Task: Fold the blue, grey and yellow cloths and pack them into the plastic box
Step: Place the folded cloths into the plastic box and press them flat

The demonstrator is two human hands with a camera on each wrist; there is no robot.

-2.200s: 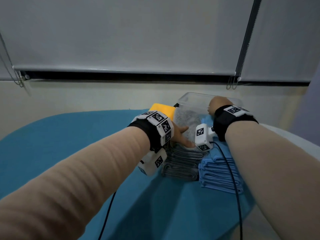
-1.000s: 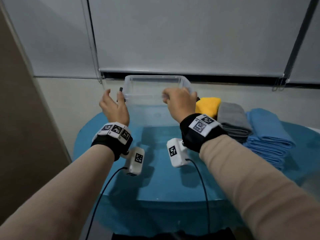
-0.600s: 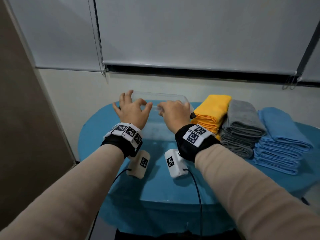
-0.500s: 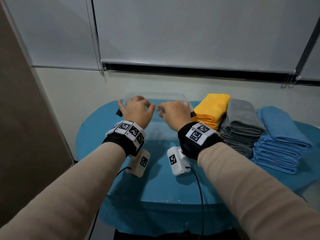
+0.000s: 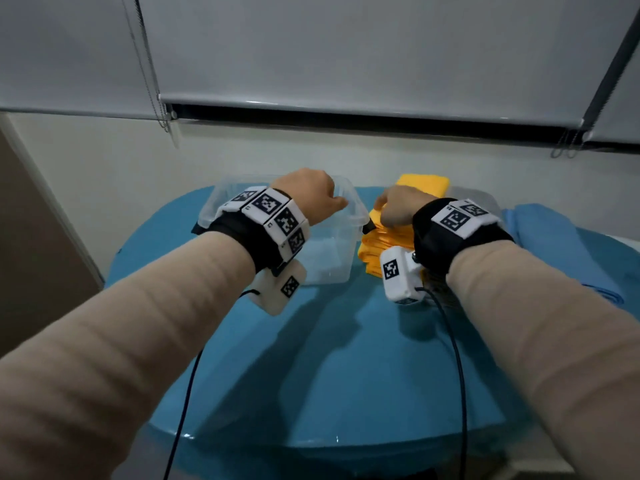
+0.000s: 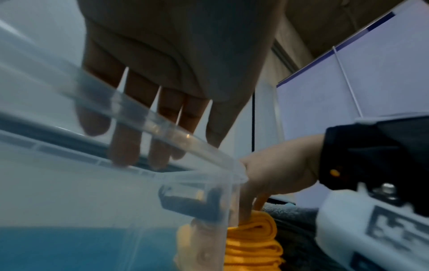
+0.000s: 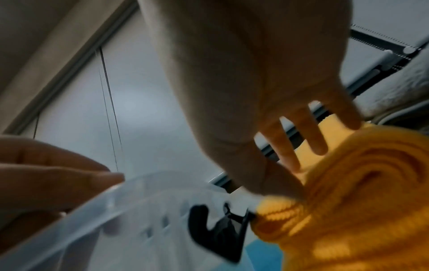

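Left hand lies released, fingers straight over the rim of the clear plastic box on the blue desk. Right hand, fingers spread and unclenched, touches the top of the folded yellow cloths just beside the box. Its wrist hides most of the grey cloths. The folded blue cloths lie farther right.

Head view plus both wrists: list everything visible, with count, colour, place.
plastic box: one, clear with black latches, on the table, left of the yellow stack
yellow cloths: one folded stack, yellow, right beside the box
grey cloths: count hidden, grey, behind the right wrist
blue cloths: one stack, light blue, table's right end
table: one, blue
blinds: at least two, grey-white, back wall
wristbands: two, black with marker tiles
left hand: fingers straight, over the box rim
right hand: fingers spread, on the yellow stack
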